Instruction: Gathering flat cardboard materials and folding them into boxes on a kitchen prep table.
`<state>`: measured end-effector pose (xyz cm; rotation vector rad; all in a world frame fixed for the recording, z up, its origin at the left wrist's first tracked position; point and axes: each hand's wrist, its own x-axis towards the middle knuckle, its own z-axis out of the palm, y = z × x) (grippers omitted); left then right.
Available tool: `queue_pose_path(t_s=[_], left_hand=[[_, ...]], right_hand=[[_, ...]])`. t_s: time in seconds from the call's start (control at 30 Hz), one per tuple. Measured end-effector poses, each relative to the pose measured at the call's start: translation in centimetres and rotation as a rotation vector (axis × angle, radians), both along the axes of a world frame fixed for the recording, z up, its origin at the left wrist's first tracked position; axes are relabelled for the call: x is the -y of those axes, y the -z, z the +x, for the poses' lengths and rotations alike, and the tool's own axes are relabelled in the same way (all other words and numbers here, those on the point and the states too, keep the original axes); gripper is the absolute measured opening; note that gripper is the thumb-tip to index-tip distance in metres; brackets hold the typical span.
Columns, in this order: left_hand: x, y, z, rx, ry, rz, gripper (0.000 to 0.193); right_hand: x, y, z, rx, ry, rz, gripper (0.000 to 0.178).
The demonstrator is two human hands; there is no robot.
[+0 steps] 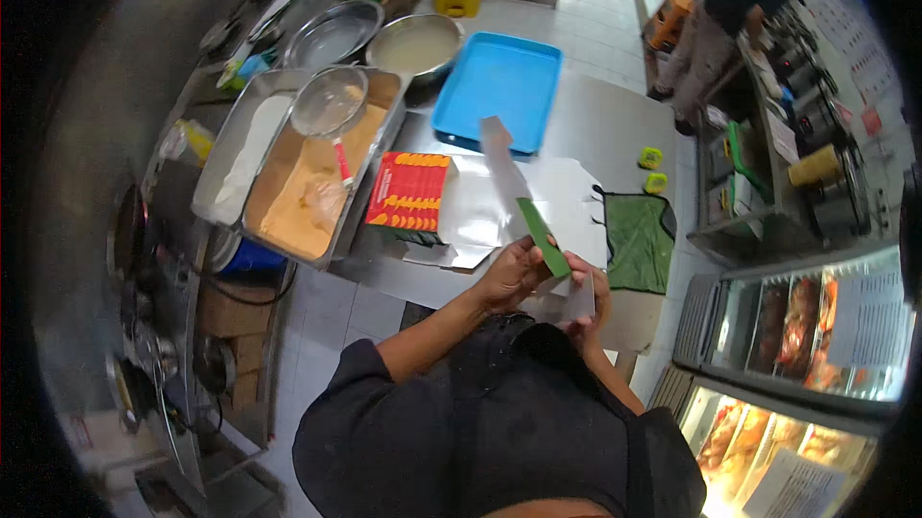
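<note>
A piece of folding carton (pixel 543 238) with a green outer panel and pale inner flaps is held up in front of my chest, partly unfolded. My left hand (pixel 514 278) grips its near left side, fingers closed on the edge. On the other side my right hand (pixel 589 292) has its fingers bent around a pale flap of the same carton. Beyond my hands, pale flat cardboard (pixel 567 193) lies on the steel table (pixel 615 120). A red box printed with orange shapes (pixel 408 193) sits at the left of that cardboard.
Blue trays (pixel 499 86) are at the table's far side. To the left stand metal pans of white powder (pixel 254 148) and orange-brown coating (pixel 298 196), with a red-handled strainer (pixel 329 103) across them. Green cloth (pixel 639 241) lies right. A person (pixel 725 24) works beyond.
</note>
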<state>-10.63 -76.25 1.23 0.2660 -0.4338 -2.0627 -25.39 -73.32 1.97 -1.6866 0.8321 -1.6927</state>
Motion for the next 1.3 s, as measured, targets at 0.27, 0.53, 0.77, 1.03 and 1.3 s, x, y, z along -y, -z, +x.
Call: queue_pose_path(t_s=[0.27, 0.53, 0.77, 1.03, 1.3], left_hand=[[0.4, -1.1, -0.1, 0.31, -0.255, -0.101, 0.035], [0.0, -0.9, 0.6, 0.353, -0.14, -0.056, 0.035], [-0.1, -1.3, 0.7, 0.285, -0.059, -0.005, 0.03], [0.4, 0.4, 0.0, 0.46, -0.121, 0.157, 0.032], [-0.4, 0.0, -0.9, 0.612, -0.494, 0.207, 0.024]], right_hand=[[0.6, 0.4, 0.9, 0.111, -0.036, -0.027, 0.06], [-0.5, 0.5, 0.9, 0.073, -0.023, -0.031, 0.058], [-0.4, 1.6, 0.6, 0.057, -0.039, -0.04, 0.058], [0.1, 1.4, 1.0, 0.219, 0.051, 0.177, 0.072], [1.1, 5.4, -2.0, 0.801, 0.012, 0.61, 0.072]])
